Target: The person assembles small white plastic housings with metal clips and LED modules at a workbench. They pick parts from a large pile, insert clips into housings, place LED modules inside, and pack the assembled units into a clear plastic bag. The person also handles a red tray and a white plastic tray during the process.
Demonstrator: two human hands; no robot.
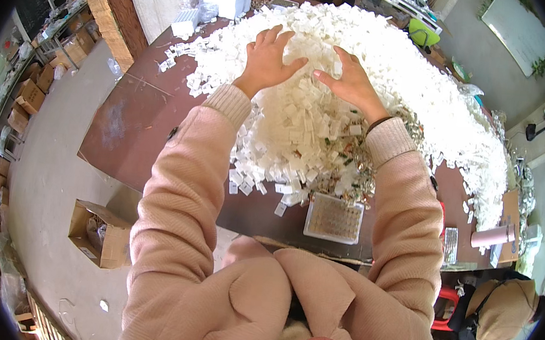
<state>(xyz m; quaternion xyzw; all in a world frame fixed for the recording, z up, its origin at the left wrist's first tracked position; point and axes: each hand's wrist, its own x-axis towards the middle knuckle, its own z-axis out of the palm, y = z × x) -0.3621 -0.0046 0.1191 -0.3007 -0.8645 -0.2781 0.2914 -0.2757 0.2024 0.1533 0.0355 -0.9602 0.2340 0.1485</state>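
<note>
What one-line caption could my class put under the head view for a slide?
The left hand and right hand, both open, over a heap of small white pieces on a brown table.

Arms (188, 169) outstretched forward; hands (268, 61) (352, 85) apart, fingers (272, 37) loosely spread.

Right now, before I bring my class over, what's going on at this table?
A person in pink sleeves has both hands at a large heap of small white pieces spread over a brown table. The left hand and right hand are open, thumbs toward each other, with nothing visibly gripped; whether they touch the pieces is hard to tell. Shiny bits lie at the heap's near side, beside a shallow tray close to the table edge.
</note>
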